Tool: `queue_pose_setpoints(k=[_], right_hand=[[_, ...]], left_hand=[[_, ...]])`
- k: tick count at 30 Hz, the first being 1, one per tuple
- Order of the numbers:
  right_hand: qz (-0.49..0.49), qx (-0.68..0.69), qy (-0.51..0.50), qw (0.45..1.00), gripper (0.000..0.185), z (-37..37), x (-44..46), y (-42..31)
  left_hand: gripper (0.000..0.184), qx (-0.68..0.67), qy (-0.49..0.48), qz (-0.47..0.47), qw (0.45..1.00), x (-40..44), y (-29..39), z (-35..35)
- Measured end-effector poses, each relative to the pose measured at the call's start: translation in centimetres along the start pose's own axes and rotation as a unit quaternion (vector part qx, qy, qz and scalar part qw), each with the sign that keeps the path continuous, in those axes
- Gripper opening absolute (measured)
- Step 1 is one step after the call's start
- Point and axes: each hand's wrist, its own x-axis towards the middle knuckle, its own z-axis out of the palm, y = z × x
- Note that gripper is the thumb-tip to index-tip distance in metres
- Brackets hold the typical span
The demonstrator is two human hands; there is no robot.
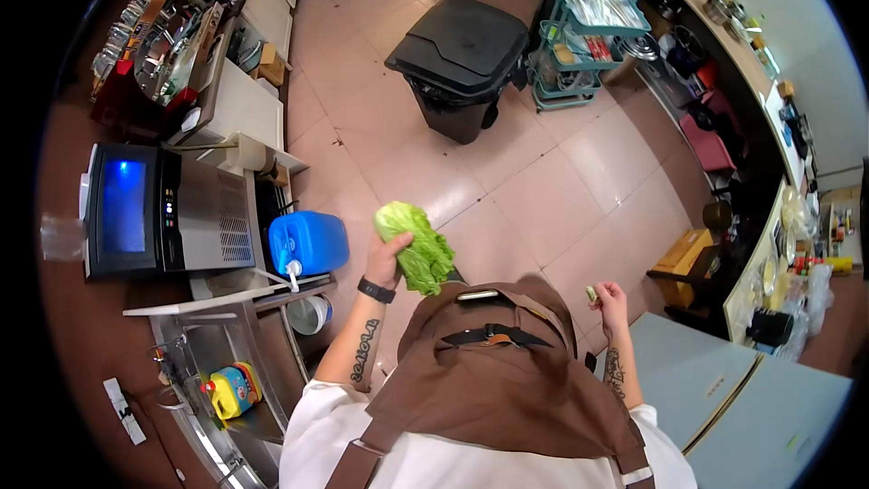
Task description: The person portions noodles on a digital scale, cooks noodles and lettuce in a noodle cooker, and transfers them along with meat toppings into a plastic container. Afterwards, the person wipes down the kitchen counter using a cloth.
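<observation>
My left hand (386,259) is closed round a head of green leafy lettuce (422,254), thumb across its near side. The leaves hang out to the right of my fingers, above the floor and just ahead of my brown apron (507,371). Off to the right, my right hand (615,301) pinches a small pale green scrap (591,293) that looks like a piece of lettuce. The two hands are well apart.
Ahead stands a black lidded bin (462,45), with a teal trolley (593,27) beside it. On the left are a blue water container (309,243), a steel sink (204,344) and a countertop machine (172,208). A pale cabinet top (724,380) lies close on my right.
</observation>
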Motion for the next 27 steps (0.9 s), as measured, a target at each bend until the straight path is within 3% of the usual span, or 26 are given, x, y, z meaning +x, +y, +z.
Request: queue_pose_setpoints(k=[3, 10, 13, 16, 17, 19, 21, 24, 27], right_hand=[[0.013, -0.033, -0.025, 0.999, 0.016, 3.2, 7.6, -4.4], [0.029, -0.111, -0.155, 0.981, 0.02, 15.2, 33.3, -15.3], [0.049, -0.106, -0.197, 0.973, 0.021, 21.7, 46.0, -22.1], [0.052, 0.002, -0.149, 0.987, 0.021, 25.8, 55.5, -26.4], [0.045, 0.028, -0.138, 0.989, 0.022, 27.0, 58.1, -27.9], [0.011, 0.067, -0.051, 0.996, 0.026, 30.1, 61.7, -30.4], [0.014, 0.073, -0.04, 0.996, 0.033, 32.9, 65.3, -31.9], [0.049, 0.094, -0.107, 0.989, 0.042, 36.4, 65.5, -35.1], [-0.012, -0.046, -0.152, 0.987, 0.037, 37.4, 63.9, -34.7]], left_hand=[[0.054, -0.014, 0.024, 0.06, 0.998, 5.2, 3.0, -1.6], [0.052, -0.064, 0.177, 0.145, 0.971, 19.5, 4.0, -3.0], [0.054, -0.079, 0.236, 0.178, 0.952, 26.2, 5.0, -0.6], [0.055, -0.177, 0.269, 0.156, 0.934, 29.1, 6.0, 1.9], [0.056, -0.148, 0.268, 0.16, 0.939, 30.2, 6.8, 3.2], [0.057, -0.172, 0.259, 0.135, 0.941, 31.4, 8.1, 5.3], [0.061, -0.135, 0.238, 0.135, 0.952, 33.6, 8.7, 5.6], [0.062, -0.159, 0.245, 0.121, 0.949, 36.0, 9.0, 5.5], [0.058, -0.194, 0.195, 0.074, 0.959, 39.2, 10.4, 6.8]])
